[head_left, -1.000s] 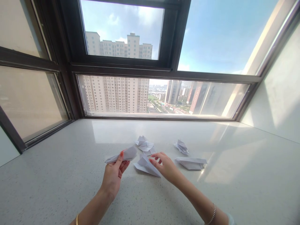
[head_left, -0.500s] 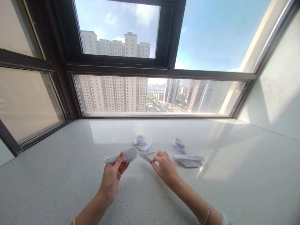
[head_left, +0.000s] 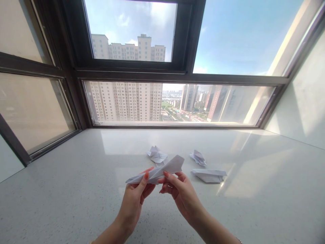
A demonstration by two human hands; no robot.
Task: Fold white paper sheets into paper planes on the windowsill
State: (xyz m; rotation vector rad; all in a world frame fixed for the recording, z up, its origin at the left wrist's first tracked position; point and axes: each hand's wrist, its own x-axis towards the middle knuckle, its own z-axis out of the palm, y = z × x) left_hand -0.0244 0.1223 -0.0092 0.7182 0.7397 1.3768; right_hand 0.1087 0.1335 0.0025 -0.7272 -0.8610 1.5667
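Note:
A white folded paper plane (head_left: pixel 169 167) is held low over the sill by both hands. Its narrow point faces left and its broad end tilts up to the right. My left hand (head_left: pixel 134 200) is closed on the pointed half, thumb on top and fingers underneath. With thumb and fingertips, my right hand (head_left: pixel 181 191) pinches the lower edge near the broad end. Behind the plane lies a white folded paper piece (head_left: pixel 156 156), partly covered by it. I cannot tell whether the plane is one sheet or two pieces fitted together.
On the pale speckled sill (head_left: pixel 76 189), a small folded paper piece (head_left: pixel 198 158) and a long flat folded paper (head_left: pixel 209 176) lie to the right. Dark window frames (head_left: pixel 172 77) border the sill at the back and left. A pale wall (head_left: pixel 302 118) stands at the right.
My right hand has come from a narrow paper part, seen apart from the left hand's paper, to the plane's broad end. The broad end now rises rightward. The view has shifted slightly.

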